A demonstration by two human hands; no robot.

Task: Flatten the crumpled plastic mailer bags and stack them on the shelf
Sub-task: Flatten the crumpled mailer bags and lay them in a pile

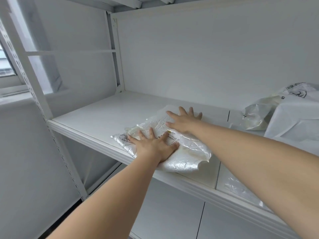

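The bag (pixel 187 153) lies on the shelf (pixel 96 114), its near corner close to the front edge. Both hands are spread flat, fingers straight, gripping nothing: the left hand (pixel 153 146) presses the near part, the right hand (pixel 183 121) the far part.

The film looks slick on the smooth painted board, so a hard outward push could slide the whole bag rather than flatten it, perhaps off the front lip. Trapped air may puff the free right end, and the creases may spring back once the hands lift.

The bag is thin, glossy, whitish plastic, heavily wrinkled, with a printed label under the left hand. More crumpled bags (pixel 255 116) sit to the right, well apart, beside a white wrapped parcel (pixel 293 121).
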